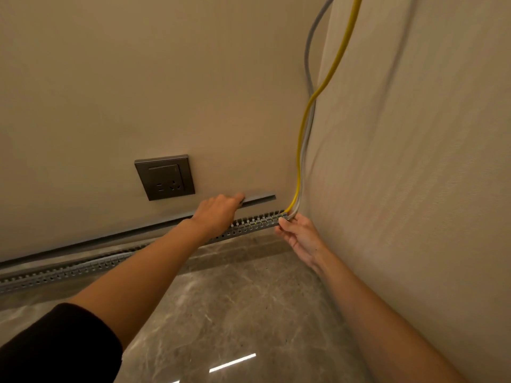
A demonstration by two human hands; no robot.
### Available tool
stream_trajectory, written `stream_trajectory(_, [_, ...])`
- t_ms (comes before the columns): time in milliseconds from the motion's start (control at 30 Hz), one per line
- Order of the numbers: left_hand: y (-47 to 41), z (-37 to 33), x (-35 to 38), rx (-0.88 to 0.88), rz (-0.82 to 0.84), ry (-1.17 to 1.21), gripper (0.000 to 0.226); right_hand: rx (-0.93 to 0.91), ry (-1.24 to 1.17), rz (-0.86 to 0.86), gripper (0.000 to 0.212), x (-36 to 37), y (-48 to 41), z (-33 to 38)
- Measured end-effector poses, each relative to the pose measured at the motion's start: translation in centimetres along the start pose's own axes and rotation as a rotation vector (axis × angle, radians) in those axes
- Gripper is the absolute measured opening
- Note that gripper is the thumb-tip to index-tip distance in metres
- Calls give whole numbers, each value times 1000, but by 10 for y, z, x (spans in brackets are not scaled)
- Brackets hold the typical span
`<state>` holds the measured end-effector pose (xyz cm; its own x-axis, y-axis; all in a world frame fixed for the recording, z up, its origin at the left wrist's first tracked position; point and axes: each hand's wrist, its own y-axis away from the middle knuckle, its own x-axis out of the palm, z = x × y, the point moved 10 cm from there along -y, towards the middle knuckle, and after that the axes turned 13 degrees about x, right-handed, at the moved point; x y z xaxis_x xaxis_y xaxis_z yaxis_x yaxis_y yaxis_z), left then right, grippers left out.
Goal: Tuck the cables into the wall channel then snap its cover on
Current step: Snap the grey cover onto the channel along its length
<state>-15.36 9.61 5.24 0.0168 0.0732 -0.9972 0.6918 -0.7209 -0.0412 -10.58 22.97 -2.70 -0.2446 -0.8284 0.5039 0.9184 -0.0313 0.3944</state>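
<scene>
Right now the left hand is gripping the cover, fingers curling over its top edge near its right end, back of the hand facing the camera. The cover is showing as a long gray strip lying against the wall, running from the left edge of view up toward the corner and stopping short of it. It is sitting just above the channel, not snapped on, with a gap showing between the two beside the left hand. Further left they are running close together, and I cannot tell whether they are touching there. The channel, gray with slotted teeth, is running along the base of the wall just above the floor, its right end sitting at the corner. The cables, one yellow and one gray, are hanging down the corner side by side and entering the channel's right end. The right hand is pinching the cables right where they meet that end, fingers curling in, fingertips touching the channel's last teeth. The side wall is standing just beside the right hand and forearm. A dark socket is sitting on the wall above and left of the left hand, apart from the cover. A black sleeve is covering the left upper arm, and both forearms are showing bare. The floor is looking glossy, marbled gray-brown, with a bright light streak reflecting near the bottom.
</scene>
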Motion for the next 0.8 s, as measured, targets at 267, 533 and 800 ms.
stream_trajectory(267, [-15,-20,34,53,221,258,30,-51,27,-34,21,-6,5,8])
stream_trajectory(533, [-15,-28,32,79,213,349,40,-64,42,-68,19,-5,2,10])
stream_trajectory(800, [-17,-23,30,35,49,440,37,-31,4,-52,17,-7,-2,7])
